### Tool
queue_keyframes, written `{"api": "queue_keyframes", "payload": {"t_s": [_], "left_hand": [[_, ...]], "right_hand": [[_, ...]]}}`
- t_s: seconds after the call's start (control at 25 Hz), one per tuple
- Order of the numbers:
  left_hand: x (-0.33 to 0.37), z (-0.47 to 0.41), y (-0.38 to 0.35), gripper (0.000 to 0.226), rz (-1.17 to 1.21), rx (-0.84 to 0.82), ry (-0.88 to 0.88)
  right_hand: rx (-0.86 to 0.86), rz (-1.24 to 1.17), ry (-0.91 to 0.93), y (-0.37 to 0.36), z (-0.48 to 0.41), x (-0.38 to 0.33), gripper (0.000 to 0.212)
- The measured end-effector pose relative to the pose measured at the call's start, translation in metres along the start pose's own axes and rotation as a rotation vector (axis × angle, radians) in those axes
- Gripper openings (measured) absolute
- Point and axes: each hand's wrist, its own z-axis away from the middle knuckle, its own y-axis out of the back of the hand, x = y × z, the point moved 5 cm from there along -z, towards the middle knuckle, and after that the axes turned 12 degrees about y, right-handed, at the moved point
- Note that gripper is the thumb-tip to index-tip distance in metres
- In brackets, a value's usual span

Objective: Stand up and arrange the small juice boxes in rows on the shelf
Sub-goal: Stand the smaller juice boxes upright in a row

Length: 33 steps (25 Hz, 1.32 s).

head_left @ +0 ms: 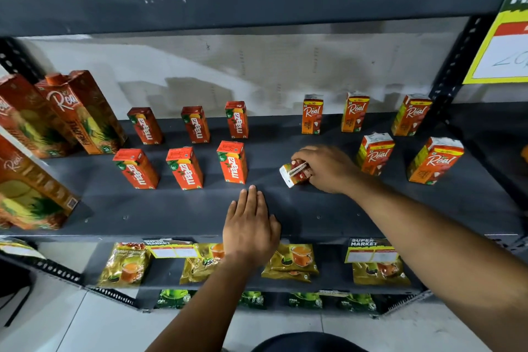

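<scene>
Head view: a small juice box (294, 174) is seen lying tipped on the dark shelf (171, 214), held under the curled fingers (304, 156) of the right hand (324, 170); its white end pokes out past the fingertips, toward the left hand (250, 226). The right-hand fingers are closed around the box, thumb side hidden. The left hand is laid flat and open on the shelf edge, fingers spread, nothing held. The box is judged to be light and fairly stiff, a coated carton that could dent if squeezed hard and slip a little on its glossy faces; a straw seems to be stuck to the upturned face, so a hold on the two narrow sides is judged best. Beyond the right fingertips stand three Real boxes (313, 114); two more (374, 153) stand to the wrist side, leaving a gap where the held box lies. Past the left fingertips six Maaza boxes (231, 161) stand in two rows. The shelf looks flat, painted, smooth and roomy, with a wall behind and another shelf overhead.
</scene>
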Motion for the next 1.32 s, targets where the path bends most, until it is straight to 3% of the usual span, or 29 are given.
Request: {"api": "queue_keyframes", "payload": {"t_s": [0.2, 0.28, 0.52, 0.6, 0.68, 0.76, 0.84, 0.96, 1.12, 1.2, 1.32], "left_hand": [[0.000, 0.001, 0.001, 0.070, -0.003, 0.001, 0.009], [0.001, 0.001, 0.001, 0.067, -0.007, -0.004, 0.010], [0.001, 0.002, 0.002, 0.071, 0.005, 0.001, 0.012], [0.001, 0.003, 0.002, 0.070, 0.010, -0.001, 0.008], [0.000, 0.003, 0.002, 0.066, 0.014, 0.003, 0.005], [0.000, 0.002, 0.001, 0.065, 0.016, 0.001, 0.000], [0.000, 0.002, 0.000, 0.065, 0.019, -0.002, -0.004], [-0.001, 0.002, 0.001, 0.064, 0.033, -0.004, -0.003], [-0.001, 0.003, 0.000, 0.064, 0.046, -0.005, -0.011], [-0.002, 0.003, -0.002, 0.064, 0.049, -0.009, -0.010], [-0.002, 0.002, -0.002, 0.064, 0.045, -0.007, -0.008]], "right_hand": [[0.627, -0.450, -0.423, -0.003, 0.025, 0.001, 0.059], [0.773, -0.533, -0.548, -0.015, 0.034, -0.005, 0.061], [0.805, -0.585, -0.655, -0.039, 0.036, -0.004, 0.067], [0.778, -0.621, -0.654, -0.035, 0.039, -0.007, 0.084], [0.823, -0.612, -0.597, -0.018, 0.044, -0.010, 0.100], [0.867, -0.519, -0.499, 0.009, 0.044, -0.010, 0.097], [0.705, -0.342, -0.451, 0.032, 0.034, -0.008, 0.086], [0.258, -0.057, -0.443, 0.042, 0.012, -0.005, 0.074], [-0.116, 0.002, -0.264, 0.051, -0.007, -0.008, 0.052], [-0.247, 0.060, -0.078, 0.058, -0.010, -0.013, 0.057], [-0.293, 0.328, 0.214, 0.068, -0.010, -0.017, 0.042]]}}
